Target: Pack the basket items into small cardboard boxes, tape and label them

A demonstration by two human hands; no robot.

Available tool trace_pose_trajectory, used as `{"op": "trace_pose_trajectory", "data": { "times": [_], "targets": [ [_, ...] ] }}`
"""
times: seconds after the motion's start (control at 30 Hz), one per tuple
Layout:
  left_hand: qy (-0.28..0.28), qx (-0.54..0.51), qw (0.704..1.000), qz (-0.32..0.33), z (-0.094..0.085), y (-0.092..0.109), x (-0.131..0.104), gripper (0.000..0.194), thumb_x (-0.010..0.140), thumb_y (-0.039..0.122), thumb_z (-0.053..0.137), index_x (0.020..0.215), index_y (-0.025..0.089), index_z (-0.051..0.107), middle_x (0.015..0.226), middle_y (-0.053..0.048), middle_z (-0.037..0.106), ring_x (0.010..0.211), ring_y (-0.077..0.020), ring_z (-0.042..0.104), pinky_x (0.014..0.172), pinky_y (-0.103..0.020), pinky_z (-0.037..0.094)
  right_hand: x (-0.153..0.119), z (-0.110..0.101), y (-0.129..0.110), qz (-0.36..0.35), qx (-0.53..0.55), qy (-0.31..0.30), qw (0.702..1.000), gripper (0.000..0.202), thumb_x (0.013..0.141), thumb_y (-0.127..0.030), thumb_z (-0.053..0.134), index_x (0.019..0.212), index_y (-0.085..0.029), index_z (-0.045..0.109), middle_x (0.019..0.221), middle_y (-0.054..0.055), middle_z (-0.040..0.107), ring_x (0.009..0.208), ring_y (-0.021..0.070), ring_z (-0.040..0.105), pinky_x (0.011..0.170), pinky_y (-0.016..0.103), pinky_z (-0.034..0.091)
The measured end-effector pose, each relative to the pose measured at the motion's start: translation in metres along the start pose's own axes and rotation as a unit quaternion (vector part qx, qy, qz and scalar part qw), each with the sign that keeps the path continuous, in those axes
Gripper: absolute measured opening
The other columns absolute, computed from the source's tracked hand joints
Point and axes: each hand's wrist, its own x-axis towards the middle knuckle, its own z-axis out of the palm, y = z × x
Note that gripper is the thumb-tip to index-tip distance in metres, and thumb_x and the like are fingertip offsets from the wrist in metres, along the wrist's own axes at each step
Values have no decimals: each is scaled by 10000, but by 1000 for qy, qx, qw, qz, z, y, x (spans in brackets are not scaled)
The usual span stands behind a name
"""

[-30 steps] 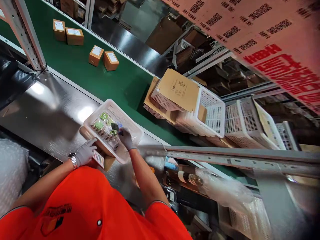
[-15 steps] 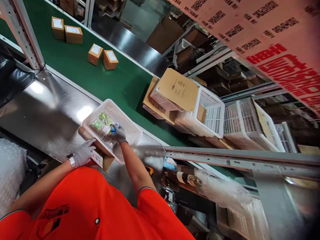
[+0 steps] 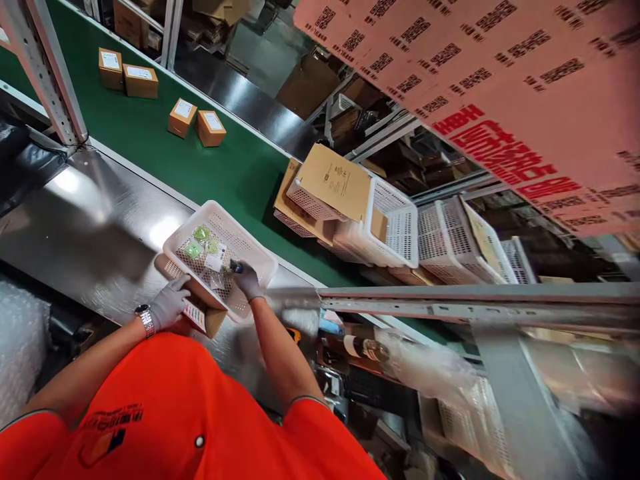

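A white perforated basket [image 3: 260,257] stands on the metal table beside the green conveyor belt. Inside it lie several small green packets [image 3: 193,249] and a white label [image 3: 215,257]. My right hand [image 3: 247,280], in a grey glove, is over the basket, its fingers closed on a small dark blue item [image 3: 236,267]. My left hand [image 3: 170,305], also gloved, rests on the near edge of an open cardboard box [image 3: 216,320] tucked against the basket's near side; the fingers wrap over the box wall.
Several labelled cartons [image 3: 141,81] sit on the green belt [image 3: 215,173]. Stacked white baskets [image 3: 395,220] with flat cardboard stand at right. A metal rail [image 3: 450,300] crosses the right side; a pink printed board [image 3: 500,100] hangs above it.
My right hand has drawn back toward the right side of the basket with the small dark blue item, uncovering the white label. The view has shifted slightly. My left hand stays at the box.
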Motion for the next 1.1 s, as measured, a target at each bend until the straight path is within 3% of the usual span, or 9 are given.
{"op": "trace_pose_trajectory", "data": {
  "times": [0.17,0.27,0.43,0.67,0.73,0.83,0.97,1.03,1.1],
  "targets": [
    [6,-4,1000,7,2,-4,1,143,834,206,841,969,196,889,1344,-170,786,1693,-434,365,1402,-633,351,-23,33,-24,29,-33,-24,999,497,797,-487,859,1184,-204,729,1314,138,694,1164,308,632,967,377,527],
    [14,-11,1000,-3,2,-3,2,147,842,206,831,973,196,894,1312,-174,791,1693,-435,372,1403,-632,354,-29,40,-35,34,-30,-23,999,513,772,-466,885,1176,-197,718,1337,141,674,1186,307,610,997,380,516],
    [8,15,1000,-7,1,-1,3,108,829,195,846,922,166,892,1257,-190,797,1701,-459,365,1404,-639,343,-38,27,-40,43,10,-4,999,267,897,-379,789,1073,-189,723,1141,126,753,1030,262,669,919,341,513],
    [24,22,999,-7,1,-3,5,167,837,210,846,989,168,900,1316,-189,774,1669,-464,406,1380,-659,372,-51,-19,-38,70,119,62,989,250,949,-437,675,1058,-216,638,975,111,778,871,255,707,761,319,512],
    [20,26,999,-1,1,-4,5,156,829,214,852,968,163,902,1322,-193,768,1656,-461,418,1380,-640,381,-69,-33,-33,7,222,69,973,310,914,-506,692,1034,-237,596,947,62,749,842,226,676,733,296,512],
    [10,35,999,10,0,-4,5,102,854,215,834,924,204,908,1200,-164,785,1639,-439,433,1368,-626,397,-107,-42,-37,-130,324,13,937,397,827,-547,792,979,-260,564,927,11,718,826,202,652,755,296,537],
    [12,36,999,4,-2,-3,5,170,889,219,811,1021,211,919,1139,-169,793,1633,-425,428,1364,-618,379,-145,-38,-63,-317,202,-62,925,302,819,-395,858,978,-246,650,1186,104,800,1151,316,728,1046,469,581],
    [10,44,999,-1,-2,-3,5,179,884,201,811,1030,182,912,1114,-186,791,1637,-431,415,1371,-622,357,-152,-35,-74,-381,106,-63,916,268,827,-315,868,1051,-244,738,1425,139,764,1417,399,644,1219,605,482],
    [9,46,999,4,-1,-3,5,135,876,177,810,976,165,900,1064,-185,778,1640,-435,406,1382,-620,345,-157,-33,-77,-393,42,-38,918,345,862,-301,869,1196,-266,791,1604,147,673,1577,444,518,1301,699,373]
  ]
}}
